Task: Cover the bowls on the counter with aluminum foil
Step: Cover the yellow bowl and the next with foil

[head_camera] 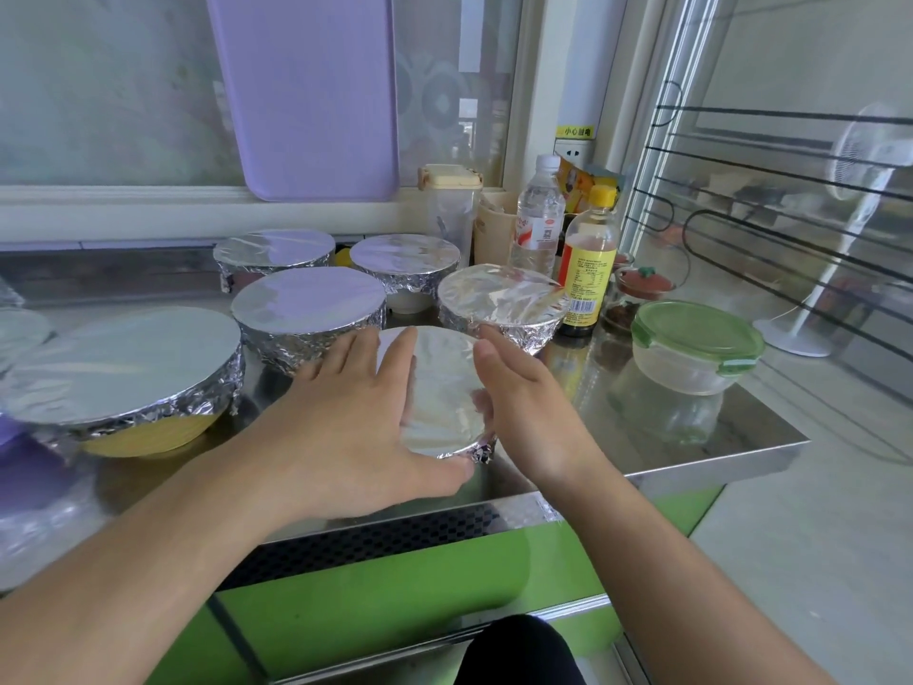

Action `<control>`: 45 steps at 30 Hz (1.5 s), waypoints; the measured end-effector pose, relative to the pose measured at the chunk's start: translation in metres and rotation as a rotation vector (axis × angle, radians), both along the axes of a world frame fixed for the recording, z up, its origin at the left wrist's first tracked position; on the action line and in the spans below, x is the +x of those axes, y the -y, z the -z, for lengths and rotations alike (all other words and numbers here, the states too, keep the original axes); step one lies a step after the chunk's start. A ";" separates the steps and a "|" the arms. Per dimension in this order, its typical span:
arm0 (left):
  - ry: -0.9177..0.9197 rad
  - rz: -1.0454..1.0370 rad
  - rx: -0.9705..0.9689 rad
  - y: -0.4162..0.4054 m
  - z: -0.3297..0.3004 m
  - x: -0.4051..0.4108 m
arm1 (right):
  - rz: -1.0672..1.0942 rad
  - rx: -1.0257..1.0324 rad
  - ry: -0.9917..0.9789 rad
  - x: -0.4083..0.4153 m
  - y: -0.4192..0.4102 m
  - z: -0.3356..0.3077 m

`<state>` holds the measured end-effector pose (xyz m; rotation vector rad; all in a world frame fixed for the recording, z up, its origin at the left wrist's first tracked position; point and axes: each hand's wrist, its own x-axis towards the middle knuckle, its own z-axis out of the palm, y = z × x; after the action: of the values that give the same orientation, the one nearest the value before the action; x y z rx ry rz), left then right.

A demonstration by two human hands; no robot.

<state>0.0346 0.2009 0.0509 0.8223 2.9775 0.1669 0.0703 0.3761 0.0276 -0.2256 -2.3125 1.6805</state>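
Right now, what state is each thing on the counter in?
Small bowl: foil-covered, held between both hands.
Yellow bowl: foil-covered.
Four bowls behind: foil-covered.
Glass container: green lid on.
Water bottle: capped, upright.
Sauce bottle: capped, upright.
Left hand: fingers straight.
Right hand: fingers straight.

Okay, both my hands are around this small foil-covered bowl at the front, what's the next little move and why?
Probably press the loose crumpled foil at the near right rim of the small bowl flat against its side with the right hand; the left hand already steadies it, and that tuft sticks out.
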 end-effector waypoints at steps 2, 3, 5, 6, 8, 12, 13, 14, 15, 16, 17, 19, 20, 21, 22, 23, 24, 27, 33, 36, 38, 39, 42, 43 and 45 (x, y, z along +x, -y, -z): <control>0.011 0.008 0.000 -0.001 -0.003 0.001 | 0.003 -0.030 0.001 0.001 -0.001 0.001; 0.016 0.009 0.001 -0.001 -0.004 0.001 | -0.006 -0.032 0.012 0.001 -0.002 0.001; 0.023 0.013 0.008 -0.001 -0.005 0.001 | -0.001 -0.028 0.033 0.000 -0.002 0.002; 0.022 0.019 0.016 -0.001 -0.005 0.000 | 0.002 -0.032 0.037 0.000 -0.002 0.002; 0.023 0.040 0.029 0.000 -0.004 -0.001 | -0.005 -0.050 0.031 -0.001 -0.003 0.005; 0.061 0.089 0.056 0.005 -0.008 -0.004 | 0.030 0.009 0.048 -0.002 -0.013 0.002; 0.071 0.103 0.073 0.006 -0.009 -0.005 | 0.035 0.013 0.052 -0.003 -0.014 -0.001; 0.082 0.116 0.089 0.008 -0.010 -0.005 | 0.022 0.015 0.048 -0.005 -0.014 -0.002; 0.092 0.127 0.099 0.009 -0.011 -0.005 | 0.003 0.001 0.040 -0.009 -0.014 -0.001; 0.100 0.136 0.104 0.010 -0.012 -0.006 | -0.011 -0.037 0.041 -0.012 -0.014 0.000; 0.105 0.141 0.108 0.010 -0.012 -0.005 | -0.024 -0.083 0.048 -0.014 -0.014 0.001; 0.090 0.154 0.121 0.010 -0.011 -0.005 | -0.048 -0.119 0.052 -0.017 -0.017 0.005; 0.075 0.160 0.135 0.010 -0.011 -0.005 | -0.048 -0.118 0.060 -0.018 -0.019 0.008; 0.066 0.162 0.151 0.011 -0.010 -0.005 | -0.041 -0.116 0.067 -0.019 -0.019 0.010; 0.065 0.163 0.168 0.011 -0.010 -0.005 | -0.028 -0.129 0.076 -0.019 -0.018 0.010; 0.068 0.161 0.190 0.012 -0.009 -0.005 | -0.018 -0.138 0.088 -0.019 -0.020 0.012; 0.074 0.159 0.220 0.013 -0.008 -0.005 | -0.019 -0.149 0.101 -0.020 -0.023 0.015; 0.115 0.152 0.357 0.020 -0.002 -0.003 | -0.050 -0.146 0.100 -0.018 -0.023 0.012; 0.135 0.110 0.774 0.034 0.026 0.001 | -0.083 -0.239 0.083 -0.024 -0.017 0.006; 0.209 -0.012 0.963 0.033 0.041 0.006 | -0.092 -0.254 0.043 -0.025 -0.013 0.011; 0.235 -0.073 1.016 0.032 0.050 0.009 | -0.089 -0.270 0.015 -0.024 -0.012 0.013; 0.238 -0.083 1.041 0.032 0.052 0.010 | -0.072 -0.269 -0.001 -0.024 -0.011 0.015; 0.254 -0.082 1.129 0.029 0.056 0.011 | -0.023 -0.228 -0.033 -0.019 -0.006 0.013; 0.269 -0.084 1.154 0.028 0.056 0.011 | -0.025 -0.203 -0.044 -0.017 -0.006 0.013; 0.310 -0.078 1.192 0.028 0.058 0.010 | -0.071 -0.183 -0.055 -0.012 -0.007 0.011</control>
<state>0.0446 0.1728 -0.0066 0.5850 2.3764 1.9407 0.0583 0.3830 0.0164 -0.1333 -2.1521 1.9101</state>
